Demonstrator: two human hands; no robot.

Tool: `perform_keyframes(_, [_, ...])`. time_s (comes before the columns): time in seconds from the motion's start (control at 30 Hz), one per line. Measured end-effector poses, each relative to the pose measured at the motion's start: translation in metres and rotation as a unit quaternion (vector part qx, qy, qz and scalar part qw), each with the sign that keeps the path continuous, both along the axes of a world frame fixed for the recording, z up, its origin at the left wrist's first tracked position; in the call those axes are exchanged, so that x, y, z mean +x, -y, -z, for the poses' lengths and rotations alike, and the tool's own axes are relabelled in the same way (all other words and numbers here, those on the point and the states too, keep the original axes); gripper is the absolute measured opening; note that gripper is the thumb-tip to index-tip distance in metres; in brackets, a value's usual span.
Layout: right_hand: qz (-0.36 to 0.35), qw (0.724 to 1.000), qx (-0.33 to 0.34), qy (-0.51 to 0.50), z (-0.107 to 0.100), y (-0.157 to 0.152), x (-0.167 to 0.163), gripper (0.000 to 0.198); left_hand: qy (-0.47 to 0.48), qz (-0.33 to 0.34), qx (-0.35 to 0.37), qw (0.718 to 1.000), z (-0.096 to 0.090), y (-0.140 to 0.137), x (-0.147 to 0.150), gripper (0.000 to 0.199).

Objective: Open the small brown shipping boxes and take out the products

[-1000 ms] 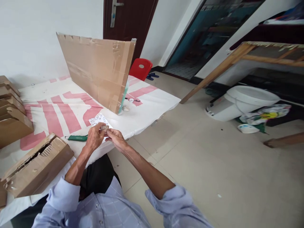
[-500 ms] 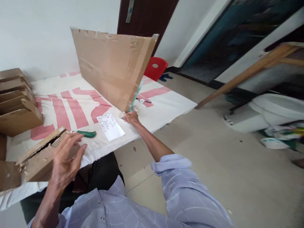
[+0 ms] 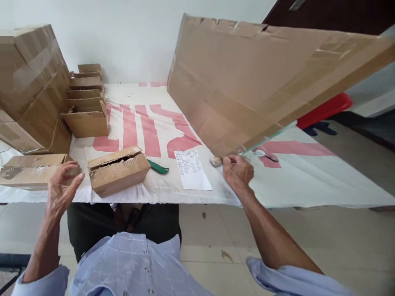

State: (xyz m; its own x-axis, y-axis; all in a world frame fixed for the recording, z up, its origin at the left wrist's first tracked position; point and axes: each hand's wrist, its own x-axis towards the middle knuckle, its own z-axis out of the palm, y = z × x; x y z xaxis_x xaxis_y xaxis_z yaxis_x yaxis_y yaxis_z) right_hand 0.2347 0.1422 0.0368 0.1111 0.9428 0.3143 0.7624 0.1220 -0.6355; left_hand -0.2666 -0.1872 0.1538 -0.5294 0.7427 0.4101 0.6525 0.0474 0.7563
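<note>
My left hand (image 3: 63, 187) is open, thumb and fingers apart, over the right end of a closed cardboard box (image 3: 33, 169) at the table's front left. To its right lies a narrow cardboard box (image 3: 119, 172) with a gap along its top. A green-handled tool (image 3: 158, 167) rests beside that box. My right hand (image 3: 238, 170) is closed at the lower corner of a large upright cardboard sheet (image 3: 247, 86); what its fingers hold, if anything, is hidden. Touching or nearly touching its knuckles is a small, stone-like lump (image 3: 216, 161).
A paper with small drawn shapes (image 3: 194, 172) lies between my hands. Several open cardboard boxes (image 3: 88, 123) stand in a row at left, beside a big taped carton (image 3: 33, 86). Beyond the sheet are a black-tipped item (image 3: 270, 158) and a red chair (image 3: 327, 109).
My view has swung left, bringing the big carton in. My left hand has moved left, from the narrow box to the closed box. My right hand stays by the sheet's corner.
</note>
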Motion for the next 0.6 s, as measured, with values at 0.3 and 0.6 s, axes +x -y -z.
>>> perform_keyframes(0.3, [-0.379, 0.869, -0.157, -0.277, -0.044, 0.105, -0.186, 0.061, 0.117, 0.132, -0.046, 0.983, 0.029, -0.012, 0.002, 0.053])
perform_keyframes(0.6, [-0.386, 0.87, -0.173, -0.254, -0.039, 0.158, -0.187, 0.063, 0.159, 0.183, -0.067, 0.968, 0.031, -0.01, -0.015, 0.068])
